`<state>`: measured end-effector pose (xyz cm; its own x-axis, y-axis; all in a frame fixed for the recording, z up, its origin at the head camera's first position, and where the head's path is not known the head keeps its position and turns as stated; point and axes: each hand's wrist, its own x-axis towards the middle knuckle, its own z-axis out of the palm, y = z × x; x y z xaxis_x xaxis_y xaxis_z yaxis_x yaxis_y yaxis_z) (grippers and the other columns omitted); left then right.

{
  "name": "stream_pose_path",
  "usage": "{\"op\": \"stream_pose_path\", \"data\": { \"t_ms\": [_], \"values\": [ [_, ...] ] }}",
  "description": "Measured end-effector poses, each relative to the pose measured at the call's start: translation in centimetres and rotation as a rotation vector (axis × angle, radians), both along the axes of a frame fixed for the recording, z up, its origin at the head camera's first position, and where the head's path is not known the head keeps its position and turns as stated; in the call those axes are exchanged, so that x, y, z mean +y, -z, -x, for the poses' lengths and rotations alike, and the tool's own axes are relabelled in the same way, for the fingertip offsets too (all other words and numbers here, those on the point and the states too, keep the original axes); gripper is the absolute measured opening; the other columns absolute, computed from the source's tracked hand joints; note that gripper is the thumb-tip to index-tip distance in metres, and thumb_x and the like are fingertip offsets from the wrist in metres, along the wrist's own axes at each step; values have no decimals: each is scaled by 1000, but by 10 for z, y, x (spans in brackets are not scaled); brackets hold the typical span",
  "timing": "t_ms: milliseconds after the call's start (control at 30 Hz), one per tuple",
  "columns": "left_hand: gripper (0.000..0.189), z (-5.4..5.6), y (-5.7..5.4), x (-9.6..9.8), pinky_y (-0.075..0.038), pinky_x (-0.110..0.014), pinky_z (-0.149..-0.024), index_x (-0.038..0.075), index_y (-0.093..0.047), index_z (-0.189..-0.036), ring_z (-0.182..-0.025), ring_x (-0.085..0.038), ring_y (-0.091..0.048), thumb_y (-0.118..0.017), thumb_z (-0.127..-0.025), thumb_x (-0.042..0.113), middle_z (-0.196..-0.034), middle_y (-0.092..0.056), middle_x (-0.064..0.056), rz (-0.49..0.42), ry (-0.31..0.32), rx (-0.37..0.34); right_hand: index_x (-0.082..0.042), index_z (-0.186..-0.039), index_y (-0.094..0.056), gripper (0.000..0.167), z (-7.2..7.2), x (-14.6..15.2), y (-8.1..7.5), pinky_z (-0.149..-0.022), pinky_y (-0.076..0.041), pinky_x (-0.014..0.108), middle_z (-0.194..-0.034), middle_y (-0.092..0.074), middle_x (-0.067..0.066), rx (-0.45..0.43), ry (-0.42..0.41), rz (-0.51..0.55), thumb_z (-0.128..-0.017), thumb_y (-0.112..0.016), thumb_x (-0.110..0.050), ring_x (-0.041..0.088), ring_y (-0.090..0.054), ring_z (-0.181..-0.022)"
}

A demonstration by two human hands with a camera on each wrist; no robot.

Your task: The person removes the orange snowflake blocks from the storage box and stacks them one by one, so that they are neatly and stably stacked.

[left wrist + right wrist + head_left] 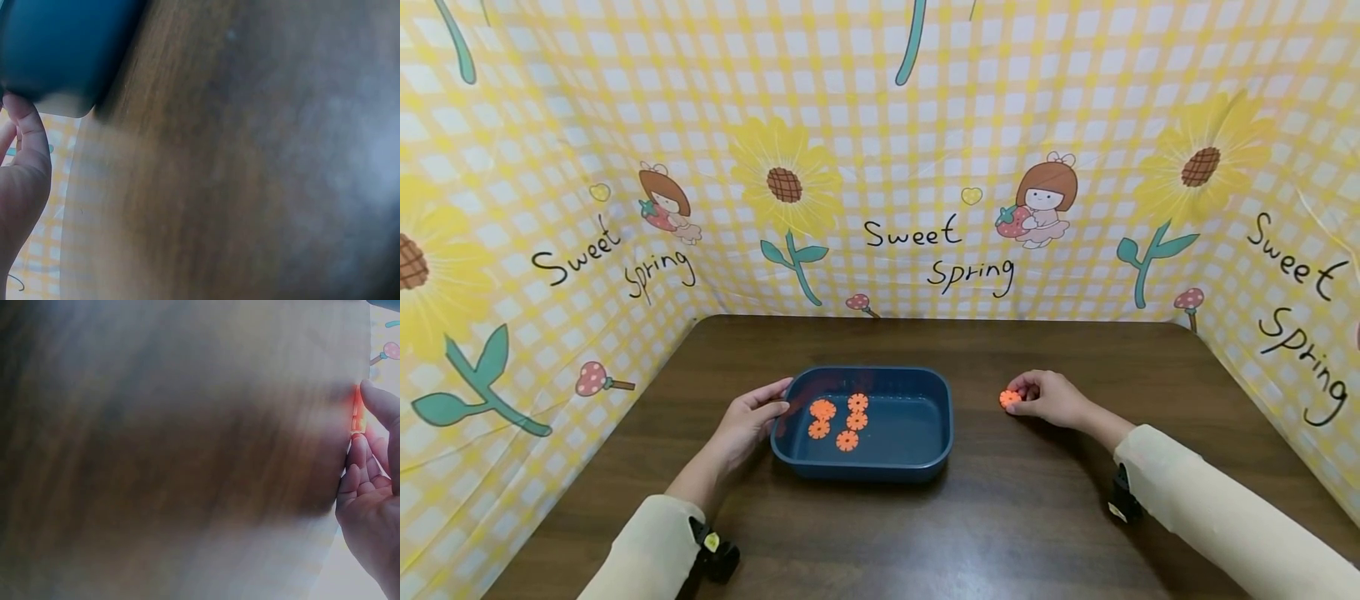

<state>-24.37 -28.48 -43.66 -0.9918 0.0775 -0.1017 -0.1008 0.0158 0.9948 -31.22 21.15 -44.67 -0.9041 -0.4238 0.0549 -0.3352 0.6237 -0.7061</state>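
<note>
A dark blue rectangular tray (880, 475) stands on the table, several orange notched discs (847, 440) lying flat inside its left half. My left hand (743, 427) holds the tray's left end, thumb and fingers at the rim. In the left wrist view, the thumb (28, 119) meets the tray wall (69, 50). To the right of the tray, my right hand (1051, 400) pinches one more orange notched disc (1008, 400) between thumb and fingertips. The right wrist view catches this disc (358, 412) edge-on, and part of it is covered by the fingers.
The dark brown wooden table (1000, 525) has a yellow checked cloth (887, 150) with printed flowers and lettering behind it and along both sides. Small black devices are strapped at the left wrist (718, 557) and the right wrist (1123, 497).
</note>
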Motion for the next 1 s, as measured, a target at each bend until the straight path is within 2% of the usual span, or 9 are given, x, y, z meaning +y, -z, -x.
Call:
{"op": "stream_pose_path", "data": {
  "t_ms": [400,533,767,1000],
  "values": [
    [54,0,4,-1,-52,-31,-87,-1,-42,-145,-103,-13,-60,-62,-96,10,-125,-57,-8,-9,2,12,-2,-105,-67,33,1,1,4,-62,-46,28,-85,-60,3,0,-13,26,-81,-80,-20,19,-52,-74],
    [54,1,4,-1,-52,-32,-88,-1,-42,-145,-104,-14,-60,-61,-96,9,-125,-57,-7,-11,0,9,0,-107,-67,33,1,2,2,-61,-46,27,-88,-60,5,10,-11,69,-82,-80,-18,19,-52,-75],
    [53,2,-1,0,-53,-31,-85,0,-43,-145,-98,-13,-62,-61,-96,9,-126,-57,-11,-10,-13,-5,5,-114,-64,38,0,-6,-15,-64,-48,27,-95,-59,14,47,16,194,-85,-76,-16,22,-53,-80],
    [52,2,0,0,-51,-33,-89,0,-43,-145,-102,-14,-60,-61,-96,8,-133,-53,-16,1,0,-5,0,-115,-65,33,-8,-27,-37,-64,-46,25,-97,-58,12,36,8,293,-88,-73,-17,25,-51,-83]
  ]
}}
